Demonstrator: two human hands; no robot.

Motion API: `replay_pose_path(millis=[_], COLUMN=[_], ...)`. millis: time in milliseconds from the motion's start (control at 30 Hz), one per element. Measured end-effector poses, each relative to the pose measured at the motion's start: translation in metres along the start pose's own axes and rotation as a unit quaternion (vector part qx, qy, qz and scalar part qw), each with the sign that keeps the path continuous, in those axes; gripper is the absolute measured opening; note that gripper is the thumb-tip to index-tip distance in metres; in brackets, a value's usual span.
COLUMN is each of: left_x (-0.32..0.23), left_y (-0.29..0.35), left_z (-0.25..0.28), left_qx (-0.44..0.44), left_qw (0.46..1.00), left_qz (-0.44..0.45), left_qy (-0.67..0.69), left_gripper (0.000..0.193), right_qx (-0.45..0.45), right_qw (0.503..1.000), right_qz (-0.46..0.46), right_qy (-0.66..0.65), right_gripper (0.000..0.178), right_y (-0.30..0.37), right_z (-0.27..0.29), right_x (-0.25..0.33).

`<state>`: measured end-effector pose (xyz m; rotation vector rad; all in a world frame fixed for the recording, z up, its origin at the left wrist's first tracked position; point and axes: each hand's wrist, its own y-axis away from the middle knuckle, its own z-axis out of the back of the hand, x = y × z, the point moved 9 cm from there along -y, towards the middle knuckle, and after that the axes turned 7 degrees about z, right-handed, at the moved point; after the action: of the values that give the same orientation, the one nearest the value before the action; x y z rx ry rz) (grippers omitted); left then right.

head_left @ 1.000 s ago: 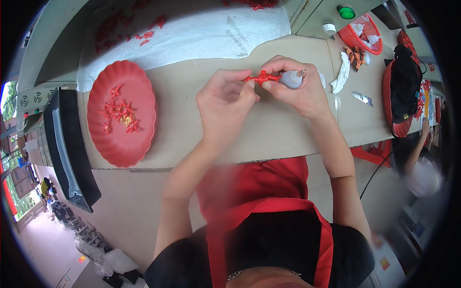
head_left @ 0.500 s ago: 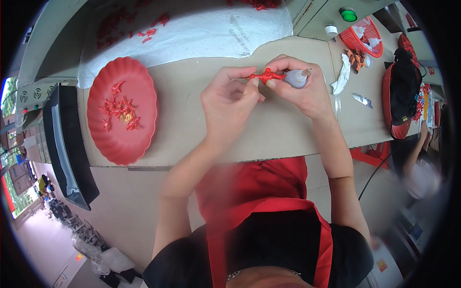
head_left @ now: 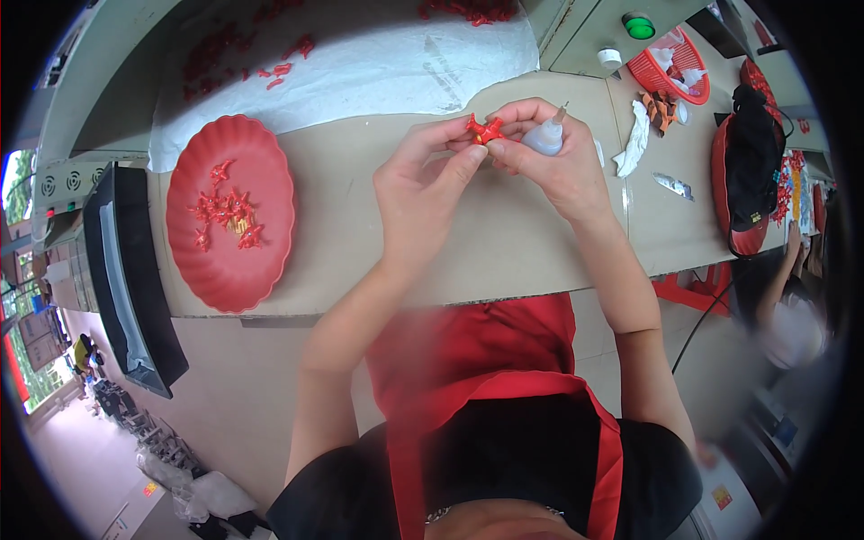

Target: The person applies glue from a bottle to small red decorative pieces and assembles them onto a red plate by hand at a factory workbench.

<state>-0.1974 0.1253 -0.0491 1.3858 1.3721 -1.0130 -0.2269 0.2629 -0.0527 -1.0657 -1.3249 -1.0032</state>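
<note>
Dark flat screen (head_left: 135, 288) stands at table's left edge.

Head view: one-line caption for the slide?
Left hand and right hand pinch a small red plastic piece, right also holding a small squeeze bottle, beside a red scalloped plate.
</note>
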Motion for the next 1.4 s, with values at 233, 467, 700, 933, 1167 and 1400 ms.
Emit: replay_pose_path(millis=[233,467,700,933,1167,1400], left_x=[0.002,0.008,0.023,0.017,0.003,-0.008], left_y=[-0.005,-0.006,-0.005,0.015,0.034,0.038], left_z=[0.003,0.012,0.005,0.013,0.018,0.018], left_qx=[-0.013,-0.021,0.03,0.014,-0.038,-0.09], left_qw=[0.999,0.997,0.976,0.981,0.997,0.995], left_qz=[0.037,0.056,0.152,0.137,0.066,0.03], left_qy=[0.012,0.054,0.15,0.138,0.02,-0.036], left_gripper=[0.024,0.019,0.018,0.017,0.019,0.015], right_qx=[-0.004,0.003,0.013,0.054,0.084,0.096], right_qw=[0.999,0.989,0.992,0.992,0.982,0.974], right_qz=[0.045,0.095,0.072,0.084,0.157,0.18], right_qy=[0.004,0.111,0.107,0.072,0.067,0.102], right_gripper=[0.021,0.021,0.024,0.027,0.02,0.018], right_y=[-0.002,-0.002,0.01,0.014,0.01,0.021], right_z=[0.005,-0.004,-0.008,-0.022,-0.023,-0.026], right_x=[0.011,0.016,0.022,0.026,0.031,0.038])
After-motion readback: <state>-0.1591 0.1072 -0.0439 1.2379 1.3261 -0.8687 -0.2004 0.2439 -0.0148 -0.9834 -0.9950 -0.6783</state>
